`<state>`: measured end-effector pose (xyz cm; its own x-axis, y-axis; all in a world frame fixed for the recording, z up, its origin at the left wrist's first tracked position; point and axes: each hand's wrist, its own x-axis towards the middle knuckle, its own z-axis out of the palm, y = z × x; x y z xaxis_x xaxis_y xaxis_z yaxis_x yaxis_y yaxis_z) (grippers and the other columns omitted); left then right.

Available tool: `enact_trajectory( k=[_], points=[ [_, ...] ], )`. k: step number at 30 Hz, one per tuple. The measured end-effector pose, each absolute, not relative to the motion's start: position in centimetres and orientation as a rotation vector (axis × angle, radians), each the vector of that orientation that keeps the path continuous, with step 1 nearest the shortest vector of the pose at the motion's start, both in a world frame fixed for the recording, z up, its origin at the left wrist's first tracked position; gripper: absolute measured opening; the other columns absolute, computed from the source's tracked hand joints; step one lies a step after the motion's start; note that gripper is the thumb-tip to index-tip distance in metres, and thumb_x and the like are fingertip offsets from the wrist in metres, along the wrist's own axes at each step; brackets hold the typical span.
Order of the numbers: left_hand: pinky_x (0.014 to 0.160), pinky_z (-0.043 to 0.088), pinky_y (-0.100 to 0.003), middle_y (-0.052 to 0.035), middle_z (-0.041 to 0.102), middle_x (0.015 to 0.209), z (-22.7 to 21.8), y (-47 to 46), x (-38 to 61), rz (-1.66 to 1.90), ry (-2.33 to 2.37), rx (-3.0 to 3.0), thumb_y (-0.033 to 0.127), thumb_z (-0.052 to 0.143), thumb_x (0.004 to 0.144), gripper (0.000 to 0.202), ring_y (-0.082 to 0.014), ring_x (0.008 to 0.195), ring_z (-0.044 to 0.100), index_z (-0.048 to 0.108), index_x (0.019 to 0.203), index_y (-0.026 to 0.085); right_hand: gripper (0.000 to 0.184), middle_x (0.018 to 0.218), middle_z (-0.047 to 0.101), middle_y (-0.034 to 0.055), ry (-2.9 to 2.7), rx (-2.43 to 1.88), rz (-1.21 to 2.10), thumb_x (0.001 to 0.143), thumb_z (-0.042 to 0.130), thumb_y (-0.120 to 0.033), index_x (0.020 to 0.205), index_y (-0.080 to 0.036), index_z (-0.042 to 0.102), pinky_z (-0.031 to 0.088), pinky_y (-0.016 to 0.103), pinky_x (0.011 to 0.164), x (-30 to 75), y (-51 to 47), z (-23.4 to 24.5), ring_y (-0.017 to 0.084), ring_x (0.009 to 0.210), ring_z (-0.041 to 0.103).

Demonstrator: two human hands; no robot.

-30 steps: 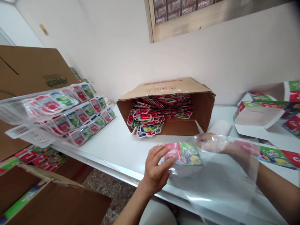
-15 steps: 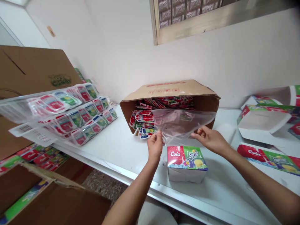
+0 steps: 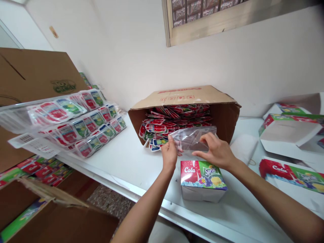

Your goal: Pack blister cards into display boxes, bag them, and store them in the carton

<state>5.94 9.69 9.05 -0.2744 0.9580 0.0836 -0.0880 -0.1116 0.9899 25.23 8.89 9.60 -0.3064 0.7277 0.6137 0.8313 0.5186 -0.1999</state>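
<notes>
A clear plastic bag [image 3: 188, 136] is stretched in front of the open carton. My left hand [image 3: 170, 152] pinches its left end between thumb and fingers. At the bag's right part is my right hand [image 3: 217, 152], thumb and fingers spread apart; some fingertips overlap the film, and I cannot tell whether they press on it. Just below the hands, a closed Cola and Sprite box [image 3: 202, 175] sits on the white table [image 3: 141, 168]. Behind the bag, the cardboard carton [image 3: 187, 96] lies on its side, filled with red and green sachets [image 3: 157, 128].
Strips of sachets in clear packs [image 3: 93, 135] are stacked on the left. A large brown carton [image 3: 37, 71] stands behind them, and an open carton [image 3: 63, 219] is below the table edge. Unfolded boxes [image 3: 288, 133] and flat printed card [image 3: 291, 172] lie right.
My right hand has moved left and its fingers have spread. The bag, wide and taut before, now looks shorter and bunched. My left hand keeps its pinch.
</notes>
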Motion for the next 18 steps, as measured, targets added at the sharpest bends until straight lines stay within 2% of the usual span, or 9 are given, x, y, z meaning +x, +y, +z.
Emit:
enact_trajectory(
  k=[4,9,11,13,15,16,18],
  points=[
    [0.04,0.042,-0.023,0.0006,0.056,0.043,9.1,9.7,6.5,1.522,1.242,1.082,0.073,0.041,0.082,0.065,-0.0126,0.036,0.052,0.062,0.065,0.014,0.043,0.089,0.061,0.0056,-2.177,-1.159,-0.294,0.082,0.06,-0.059,0.093,-0.019,0.054,0.041,0.028,0.062,23.1,8.4,10.3,0.02,0.079,0.061],
    [0.04,0.042,-0.022,0.0,0.057,0.044,9.3,9.9,6.5,1.527,1.292,1.127,0.073,0.039,0.083,0.065,-0.0136,0.038,0.055,0.063,0.069,0.014,0.015,0.09,0.064,0.0058,-2.236,-1.114,-0.375,0.094,0.051,-0.03,0.095,-0.019,0.061,0.04,0.027,0.07,22.5,8.3,10.5,0.018,0.085,0.06],
    [0.04,0.041,-0.023,0.0,0.055,0.043,9.3,10.1,6.1,1.482,1.351,1.186,0.073,0.035,0.084,0.068,-0.0143,0.038,0.054,0.065,0.072,0.014,0.017,0.085,0.064,0.0045,-2.231,-1.093,-0.397,0.095,0.048,-0.023,0.091,-0.019,0.063,0.039,0.027,0.07,22.9,8.6,10.3,0.017,0.083,0.06],
    [0.044,0.044,-0.026,-0.0018,0.058,0.047,9.2,9.8,5.4,1.403,1.465,1.283,0.074,0.036,0.083,0.069,-0.0169,0.043,0.057,0.067,0.083,0.012,0.019,0.082,0.064,0.0042,-2.202,-1.073,-0.441,0.095,0.048,-0.022,0.088,-0.018,0.064,0.038,0.027,0.07,23.5,8.7,10.2,0.017,0.081,0.059],
    [0.056,0.05,-0.032,-0.0074,0.068,0.068,9.1,8.9,4.8,1.368,1.651,1.423,0.073,0.047,0.079,0.071,-0.0221,0.06,0.065,0.062,0.11,0.011,0.018,0.078,0.064,0.0037,-2.181,-1.056,-0.488,0.094,0.049,-0.021,0.086,-0.017,0.065,0.037,0.028,0.068,23.9,8.6,10.0,0.016,0.078,0.059],
    [0.065,0.052,-0.036,-0.0116,0.07,0.085,9.1,8.2,4.6,1.38,1.751,1.527,0.072,0.055,0.075,0.078,-0.0257,0.073,0.067,0.053,0.125,0.011,0.018,0.077,0.063,0.0035,-2.175,-1.055,-0.508,0.094,0.049,-0.02,0.085,-0.017,0.065,0.036,0.028,0.067,24.0,8.5,10.0,0.016,0.076,0.058],
    [0.082,0.05,-0.044,-0.0183,0.061,0.116,9.0,6.7,4.5,1.42,1.885,1.832,0.068,0.069,0.065,0.1,-0.0327,0.101,0.062,0.035,0.141,0.014,0.017,0.074,0.062,0.0033,-2.175,-1.064,-0.534,0.092,0.05,-0.019,0.083,-0.016,0.064,0.035,0.029,0.066,24.0,8.0,10.1,0.017,0.073,0.057]
  ],
)
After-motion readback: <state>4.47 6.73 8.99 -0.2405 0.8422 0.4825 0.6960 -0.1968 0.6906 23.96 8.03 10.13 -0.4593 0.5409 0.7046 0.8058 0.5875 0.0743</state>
